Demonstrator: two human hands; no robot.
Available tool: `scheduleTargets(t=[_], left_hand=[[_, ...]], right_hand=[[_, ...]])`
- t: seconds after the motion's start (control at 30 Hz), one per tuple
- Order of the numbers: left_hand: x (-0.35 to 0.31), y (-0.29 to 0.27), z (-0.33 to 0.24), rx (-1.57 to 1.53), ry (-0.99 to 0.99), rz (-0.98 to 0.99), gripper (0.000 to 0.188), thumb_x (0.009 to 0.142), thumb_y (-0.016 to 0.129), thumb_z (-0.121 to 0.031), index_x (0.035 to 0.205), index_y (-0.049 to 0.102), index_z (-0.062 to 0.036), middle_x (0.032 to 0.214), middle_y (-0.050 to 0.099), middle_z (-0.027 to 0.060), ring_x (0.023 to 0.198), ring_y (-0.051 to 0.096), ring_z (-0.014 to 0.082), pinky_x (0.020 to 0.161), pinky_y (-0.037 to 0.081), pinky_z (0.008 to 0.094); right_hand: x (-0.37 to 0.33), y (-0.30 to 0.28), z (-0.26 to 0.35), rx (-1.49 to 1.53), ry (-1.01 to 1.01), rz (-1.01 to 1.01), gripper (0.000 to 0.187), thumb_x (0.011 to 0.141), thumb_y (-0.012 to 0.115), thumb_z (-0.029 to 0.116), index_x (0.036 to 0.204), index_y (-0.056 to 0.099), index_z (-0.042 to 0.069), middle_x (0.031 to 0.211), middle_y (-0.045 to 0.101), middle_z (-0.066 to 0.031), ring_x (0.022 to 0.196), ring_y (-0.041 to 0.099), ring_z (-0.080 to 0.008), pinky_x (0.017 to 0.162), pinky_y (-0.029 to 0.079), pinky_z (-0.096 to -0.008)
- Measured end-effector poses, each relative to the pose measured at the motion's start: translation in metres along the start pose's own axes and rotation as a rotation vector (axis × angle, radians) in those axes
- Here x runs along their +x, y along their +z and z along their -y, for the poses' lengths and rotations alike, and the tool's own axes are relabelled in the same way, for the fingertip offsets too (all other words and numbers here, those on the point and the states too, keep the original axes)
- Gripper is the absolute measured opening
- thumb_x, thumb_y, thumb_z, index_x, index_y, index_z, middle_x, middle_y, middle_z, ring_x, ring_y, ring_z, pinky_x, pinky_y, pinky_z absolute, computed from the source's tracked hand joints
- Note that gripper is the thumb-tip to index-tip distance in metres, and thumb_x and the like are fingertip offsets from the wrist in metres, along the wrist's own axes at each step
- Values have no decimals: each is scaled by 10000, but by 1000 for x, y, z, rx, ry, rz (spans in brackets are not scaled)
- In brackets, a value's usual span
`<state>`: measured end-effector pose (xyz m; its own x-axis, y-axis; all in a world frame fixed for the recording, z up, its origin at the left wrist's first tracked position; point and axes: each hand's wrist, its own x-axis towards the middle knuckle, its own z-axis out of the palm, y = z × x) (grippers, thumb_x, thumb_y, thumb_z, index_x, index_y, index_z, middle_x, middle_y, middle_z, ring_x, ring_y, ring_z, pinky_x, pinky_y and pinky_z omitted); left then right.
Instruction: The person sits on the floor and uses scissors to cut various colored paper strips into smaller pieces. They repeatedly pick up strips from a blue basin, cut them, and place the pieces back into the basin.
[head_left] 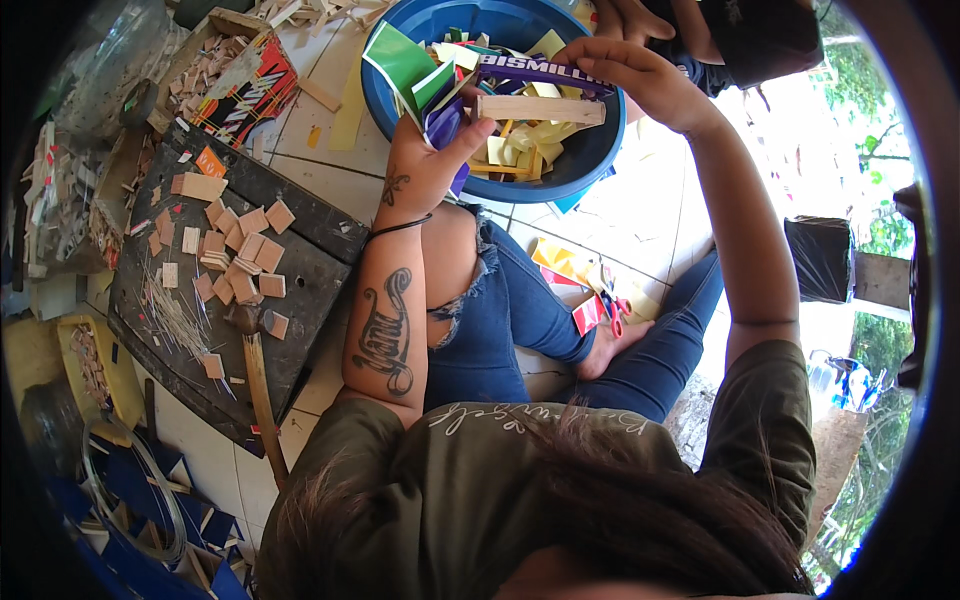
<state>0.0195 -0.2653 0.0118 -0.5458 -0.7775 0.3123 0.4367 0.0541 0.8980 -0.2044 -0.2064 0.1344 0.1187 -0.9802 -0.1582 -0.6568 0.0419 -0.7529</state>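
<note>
Over a blue tub (375, 85), my left hand (425, 165) closes on a flat pale wooden piece (540, 110), its thumb at the near end. Folded green and purple sheets (405, 65) stick up beside the same hand, which seems to grip them too. A purple strip with pale lettering (530, 70) runs along the far side of the wood. My right hand (635, 80) pinches the right end of this strip between thumb and fingers. Yellow and white scraps (520, 155) lie inside the tub below.
Left of my legs, a dark board (150, 290) bears small wooden tiles (245, 250), thin sticks and a hammer (255, 370). Red-handled scissors (612, 305) rest on coloured sheets by my foot. Boxes of wood offcuts (215, 80) stand far left; another person's hand (635, 20) shows beyond the tub.
</note>
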Motion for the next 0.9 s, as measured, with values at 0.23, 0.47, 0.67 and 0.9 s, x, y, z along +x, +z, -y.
scheduleTargets(t=[0.23,0.47,0.67,0.9], left_hand=[[0,2,0,-12,22,-24,265,782,666,-144,991,562,-16,891,590,24,811,543,92,747,436,237],[1,3,0,0,44,-17,269,781,664,-131,1003,565,-16,895,593,20,800,540,90,739,437,236],[1,2,3,-55,-10,-37,274,772,674,-129,1004,576,-19,869,599,13,786,543,78,702,444,216],[1,0,5,-24,0,-42,278,773,665,-93,1016,553,-17,906,581,17,821,543,81,735,442,204]], right_hand=[[-4,11,-7,-30,-46,-5,366,856,561,289,1138,533,58,1010,603,-83,975,564,-172,866,438,-252],[-2,6,-11,-327,-326,-153,285,810,632,210,1051,596,62,981,605,-80,954,568,-180,856,447,-264],[-8,13,-8,-200,-155,-246,282,766,680,215,1004,637,69,972,620,-58,937,563,-171,834,447,-264],[-9,23,-6,-195,-110,-251,326,720,722,224,995,647,65,983,622,-56,932,564,-168,822,439,-261]])
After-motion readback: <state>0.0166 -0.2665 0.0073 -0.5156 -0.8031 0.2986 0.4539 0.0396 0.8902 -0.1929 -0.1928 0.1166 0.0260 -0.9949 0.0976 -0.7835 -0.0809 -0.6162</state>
